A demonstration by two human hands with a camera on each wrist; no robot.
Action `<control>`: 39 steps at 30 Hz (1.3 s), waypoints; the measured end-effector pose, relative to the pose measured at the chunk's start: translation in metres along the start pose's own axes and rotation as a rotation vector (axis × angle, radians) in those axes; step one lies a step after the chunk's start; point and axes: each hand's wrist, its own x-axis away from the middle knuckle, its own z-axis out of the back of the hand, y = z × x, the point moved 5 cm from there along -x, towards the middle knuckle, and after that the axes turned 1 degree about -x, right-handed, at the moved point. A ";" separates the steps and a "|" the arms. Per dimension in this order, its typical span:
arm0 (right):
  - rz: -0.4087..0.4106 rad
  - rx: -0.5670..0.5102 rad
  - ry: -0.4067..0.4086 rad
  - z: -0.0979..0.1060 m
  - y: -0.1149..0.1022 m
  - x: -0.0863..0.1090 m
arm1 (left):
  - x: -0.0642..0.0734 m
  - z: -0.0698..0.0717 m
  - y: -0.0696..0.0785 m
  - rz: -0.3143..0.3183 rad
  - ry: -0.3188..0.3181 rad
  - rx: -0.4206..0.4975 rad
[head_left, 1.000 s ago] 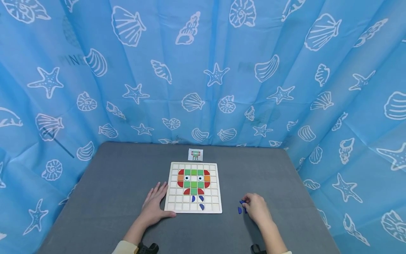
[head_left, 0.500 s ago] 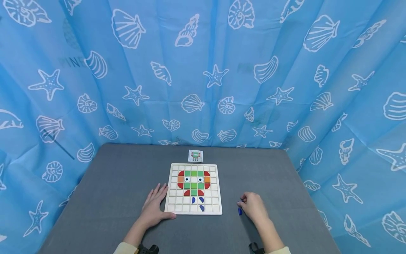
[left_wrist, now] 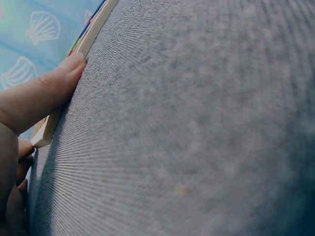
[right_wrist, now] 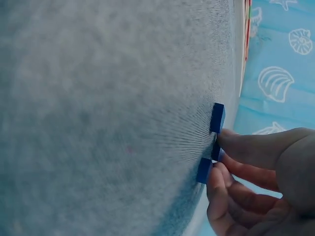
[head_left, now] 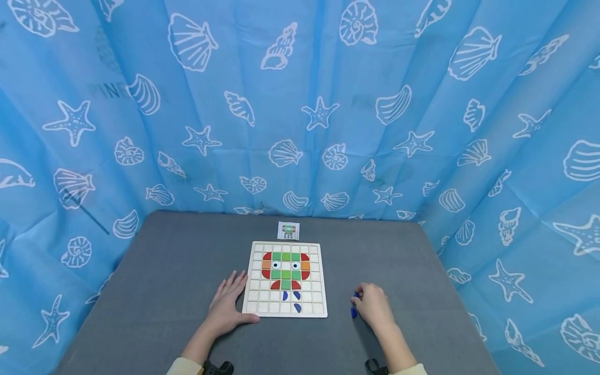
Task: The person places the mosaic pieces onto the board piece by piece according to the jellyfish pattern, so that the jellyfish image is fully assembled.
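Note:
A white square grid board (head_left: 315, 307) lies on the grey table, bearing a figure of red, green and orange tiles with two eye tiles. Three blue half-round tiles (head_left: 297, 308) sit in its lower cells. My left hand (head_left: 226, 308) rests spread around the near left corner, its thumb (left_wrist: 54, 83) against the board's edge. To the right of the board, my right hand (head_left: 375, 306) has its fingertips among loose blue half-round tiles. In the right wrist view, a middle tile (right_wrist: 215, 150) is between thumb and fingers, with an upper tile (right_wrist: 217, 118) and a lower tile (right_wrist: 204, 170) beside it.
A small picture card (head_left: 288, 230) showing a similar figure lies just beyond the board. A blue curtain (head_left: 319, 151) with white shell prints hangs behind the grey tabletop (head_left: 197, 250) and along its sides.
My right hand has shifted slightly left over the loose blue tiles, and its fingers now cover more of them. My left hand and the board stay in place.

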 end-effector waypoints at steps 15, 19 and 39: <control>0.184 -0.074 0.028 -0.011 -0.069 0.008 | 0.002 0.001 0.001 -0.001 0.002 -0.010; 0.270 -0.108 -0.012 -0.021 -0.094 0.012 | 0.004 0.002 0.002 -0.005 0.003 -0.012; 0.400 -0.122 -0.167 -0.063 -0.152 0.019 | 0.001 0.002 0.002 -0.024 0.009 -0.010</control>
